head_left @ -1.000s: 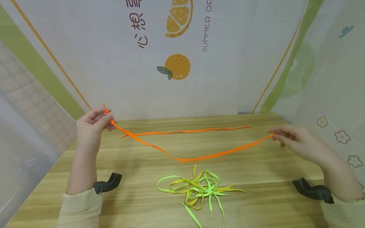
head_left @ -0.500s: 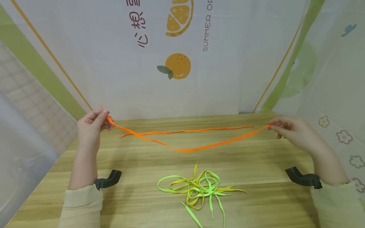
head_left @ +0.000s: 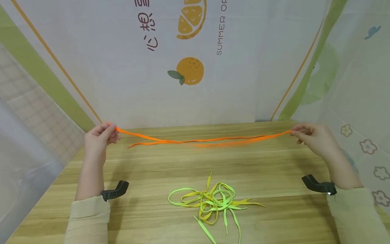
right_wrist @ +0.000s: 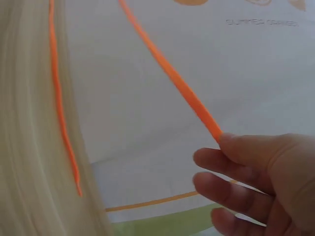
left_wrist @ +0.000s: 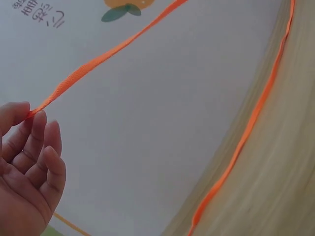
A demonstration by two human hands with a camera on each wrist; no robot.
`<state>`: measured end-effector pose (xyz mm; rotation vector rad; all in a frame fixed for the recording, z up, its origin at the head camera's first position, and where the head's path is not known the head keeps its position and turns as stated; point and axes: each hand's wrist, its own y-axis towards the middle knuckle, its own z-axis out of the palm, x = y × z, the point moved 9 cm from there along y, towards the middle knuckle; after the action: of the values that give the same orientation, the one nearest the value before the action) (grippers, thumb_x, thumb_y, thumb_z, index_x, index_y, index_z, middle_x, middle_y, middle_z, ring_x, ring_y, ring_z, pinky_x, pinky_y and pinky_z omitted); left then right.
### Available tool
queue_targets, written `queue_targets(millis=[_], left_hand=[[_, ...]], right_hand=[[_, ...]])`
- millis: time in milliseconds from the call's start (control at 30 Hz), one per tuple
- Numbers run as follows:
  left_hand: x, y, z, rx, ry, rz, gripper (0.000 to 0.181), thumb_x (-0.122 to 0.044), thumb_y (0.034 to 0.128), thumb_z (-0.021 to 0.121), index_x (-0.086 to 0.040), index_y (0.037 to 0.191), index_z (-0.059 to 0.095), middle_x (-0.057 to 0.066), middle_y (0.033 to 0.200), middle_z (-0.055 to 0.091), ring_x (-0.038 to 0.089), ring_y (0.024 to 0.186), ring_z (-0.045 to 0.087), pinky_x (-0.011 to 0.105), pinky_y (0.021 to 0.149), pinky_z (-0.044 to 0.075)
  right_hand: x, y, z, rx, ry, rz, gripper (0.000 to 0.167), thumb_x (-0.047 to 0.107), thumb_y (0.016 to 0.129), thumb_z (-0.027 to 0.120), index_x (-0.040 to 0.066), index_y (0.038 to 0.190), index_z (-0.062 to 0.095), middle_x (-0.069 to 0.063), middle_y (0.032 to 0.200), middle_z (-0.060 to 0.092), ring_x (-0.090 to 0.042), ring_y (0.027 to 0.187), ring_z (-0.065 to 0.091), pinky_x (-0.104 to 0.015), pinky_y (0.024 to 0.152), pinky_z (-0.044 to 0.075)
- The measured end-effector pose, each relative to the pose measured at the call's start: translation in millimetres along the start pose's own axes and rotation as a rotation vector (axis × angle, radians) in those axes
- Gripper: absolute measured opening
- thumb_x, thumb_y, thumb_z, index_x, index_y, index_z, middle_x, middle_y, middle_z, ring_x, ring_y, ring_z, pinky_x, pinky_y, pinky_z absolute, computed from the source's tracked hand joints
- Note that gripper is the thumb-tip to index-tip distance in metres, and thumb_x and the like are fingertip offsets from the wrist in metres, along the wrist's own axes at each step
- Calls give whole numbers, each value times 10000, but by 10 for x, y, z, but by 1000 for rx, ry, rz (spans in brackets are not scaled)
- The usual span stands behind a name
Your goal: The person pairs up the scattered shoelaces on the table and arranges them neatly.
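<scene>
An orange lace (head_left: 140,135) hangs slightly bowed between both hands, above the table. The left hand (head_left: 99,139) pinches its left end between thumb and forefinger; in the left wrist view the other fingers of that hand (left_wrist: 32,167) are loosely curled. At the right, the right hand (head_left: 315,137) pinches the other end, and the right wrist view shows thumb and forefinger of this hand (right_wrist: 261,182) on the lace (right_wrist: 184,91). A second orange lace (head_left: 213,139) lies stretched along the back of the table, partly overlapped by the held one in the head view.
Tangled yellow and light green laces (head_left: 223,201) lie on the wooden table (head_left: 146,217) near its front middle. Behind the table hangs a pale printed cloth (head_left: 122,84), with more cloth at both sides. A black curved mount sits on each wrist.
The held lace has moved toward the back of the table and sags less, now overlapping the lying one in view. The left hand has come down slightly; the right forearm has shifted left.
</scene>
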<state>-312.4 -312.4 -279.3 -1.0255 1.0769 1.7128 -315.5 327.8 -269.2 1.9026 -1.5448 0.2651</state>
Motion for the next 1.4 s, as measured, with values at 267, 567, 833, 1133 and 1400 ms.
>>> queue_targets(millis=[267, 567, 833, 1133, 1400], left_hand=[[227, 68, -153, 19, 134, -74, 72, -98, 895, 682, -55, 837, 684, 13, 729, 678, 138, 608, 651, 206, 542, 506], [379, 139, -211, 112, 452, -118, 282, -220, 943, 629, 34, 1067, 635, -59, 805, 674, 101, 691, 640, 210, 621, 509], [513, 206, -157, 225, 725, -125, 446, -281, 977, 566, 115, 1180, 540, -107, 861, 641, 97, 754, 639, 281, 699, 520], [685, 257, -91, 296, 830, -124, 398, -243, 990, 541, 113, 1167, 564, 166, 992, 658, 196, 793, 657, 358, 704, 522], [798, 295, -92, 315, 849, -151, 325, -203, 994, 534, 96, 1113, 579, 149, 961, 655, 278, 823, 644, 368, 691, 511]], right_hand=[[-92, 127, 77, 19, -65, -51, 218, 227, 957, 613, 20, 1005, 663, -84, 816, 673, -88, 604, 603, -290, 471, 429], [-177, 236, 154, 69, -77, -56, 236, 219, 984, 565, -11, 1009, 611, -84, 811, 629, -146, 626, 601, -302, 505, 449], [-277, 302, 236, 46, -68, -59, 201, 168, 978, 572, -28, 1013, 594, -169, 882, 626, -215, 634, 616, -302, 503, 449], [-468, 342, 392, 36, -52, -47, 194, 152, 974, 575, -37, 1005, 609, -242, 947, 618, -265, 651, 628, -302, 497, 445], [-660, 407, 525, 75, 1, 45, 270, 201, 985, 557, -55, 1050, 608, -254, 1006, 609, -254, 701, 640, -290, 523, 467]])
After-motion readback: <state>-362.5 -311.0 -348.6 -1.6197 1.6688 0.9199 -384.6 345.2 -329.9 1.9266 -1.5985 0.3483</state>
